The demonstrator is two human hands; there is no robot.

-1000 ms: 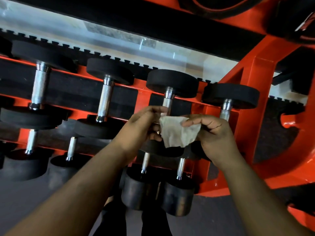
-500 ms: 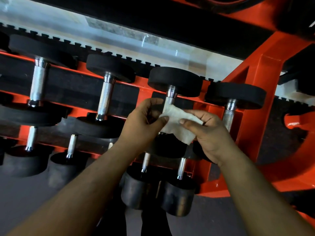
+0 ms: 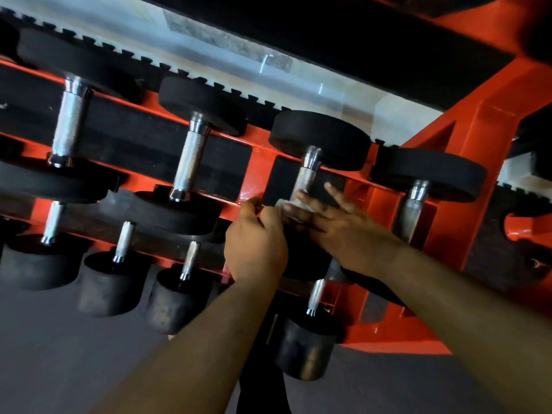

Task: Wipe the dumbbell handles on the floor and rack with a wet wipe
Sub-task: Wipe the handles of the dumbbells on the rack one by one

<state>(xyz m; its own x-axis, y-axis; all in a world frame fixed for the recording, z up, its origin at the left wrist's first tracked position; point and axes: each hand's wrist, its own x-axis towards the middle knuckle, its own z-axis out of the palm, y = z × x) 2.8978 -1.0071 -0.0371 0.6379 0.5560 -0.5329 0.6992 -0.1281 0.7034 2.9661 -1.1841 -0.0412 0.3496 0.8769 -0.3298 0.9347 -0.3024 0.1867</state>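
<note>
Dumbbell handle [image 3: 306, 177], knurled chrome, sat on the orange steel rack [image 3: 475, 138]; right hand [image 3: 343, 225], fingers spread flat, pressed a crumpled white wipe [image 3: 288, 204] against it, left hand [image 3: 257, 243] pinching the wipe's edge

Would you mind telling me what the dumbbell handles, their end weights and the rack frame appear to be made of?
Dumbbell handle: looks like bare metal, probably chromed steel; it is shiny silver with a fine knurled grip.
End weight: likely rubber-coated or matte-painted; flat black with no gloss.
Rack frame: appears to be painted steel; glossy orange with bright highlights.
</note>
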